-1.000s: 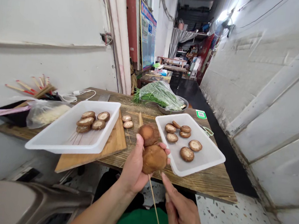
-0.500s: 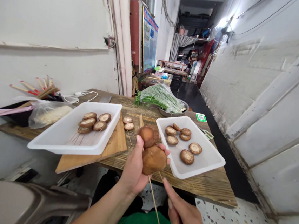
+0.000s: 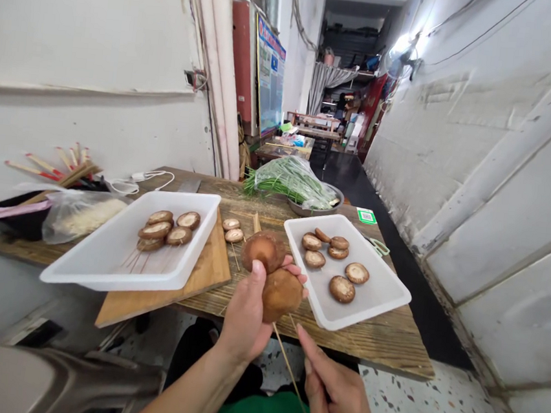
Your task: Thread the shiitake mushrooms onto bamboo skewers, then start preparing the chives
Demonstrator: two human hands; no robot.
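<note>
My left hand [image 3: 245, 307] is closed around two brown shiitake mushrooms, its thumb lying across the upper one. The upper mushroom [image 3: 262, 252] rests against the lower mushroom [image 3: 280, 296], both caps facing up. A long thin bamboo skewer [image 3: 285, 357] sticks out below the lower cap and slants down to the right. My right hand [image 3: 338, 391] pinches a second bamboo skewer [image 3: 292, 322], whose visible part runs from the index fingertip up to the lower cap. How deep either skewer sits in the mushrooms is hidden.
A white tray [image 3: 163, 283] with skewered shiitake stands on a wooden board [image 3: 200, 283] at left. Another white tray [image 3: 373, 303] at right holds several shiitake. Two mushrooms [image 3: 233, 230] lie between them. Behind is a bowl [image 3: 337, 199] with bagged green stalks [image 3: 278, 181]; scissors [image 3: 379, 246] lie right.
The camera view has shifted slightly, so the scene sits a little further left. Both hands keep nearly the same grip; the upper mushroom looks slightly more tilted to the left.
</note>
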